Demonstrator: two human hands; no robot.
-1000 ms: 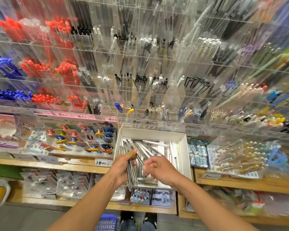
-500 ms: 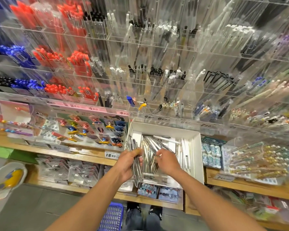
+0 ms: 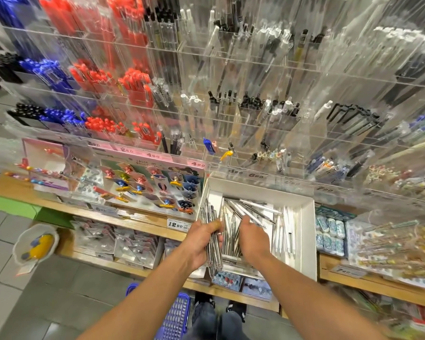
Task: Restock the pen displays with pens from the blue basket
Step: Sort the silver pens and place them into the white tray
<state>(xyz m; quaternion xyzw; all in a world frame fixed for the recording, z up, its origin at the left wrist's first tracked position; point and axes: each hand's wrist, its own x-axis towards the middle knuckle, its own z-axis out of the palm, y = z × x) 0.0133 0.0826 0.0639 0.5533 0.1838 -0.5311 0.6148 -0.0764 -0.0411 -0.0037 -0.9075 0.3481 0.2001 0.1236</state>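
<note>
Head view: acrylic pen displays (image 3: 231, 99) above, white box (image 3: 307, 231) on shelf, blue basket (image 3: 174, 312) on floor. Left hand (image 3: 201, 244) clamps silver pen bundle (image 3: 212, 239), long axis pointing away. Right hand (image 3: 252, 235) reaches loose pens (image 3: 250, 211) just ahead (finger closure unclear).

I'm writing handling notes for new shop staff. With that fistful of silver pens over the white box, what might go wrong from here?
1. The left hand grips a thick bundle of silver pens; some may slide out and fall past the shelf toward the floor.
2. The right hand digs among loose pens in the white box, whose near end seems to overhang the wooden shelf; pressing there might tip it.
</note>
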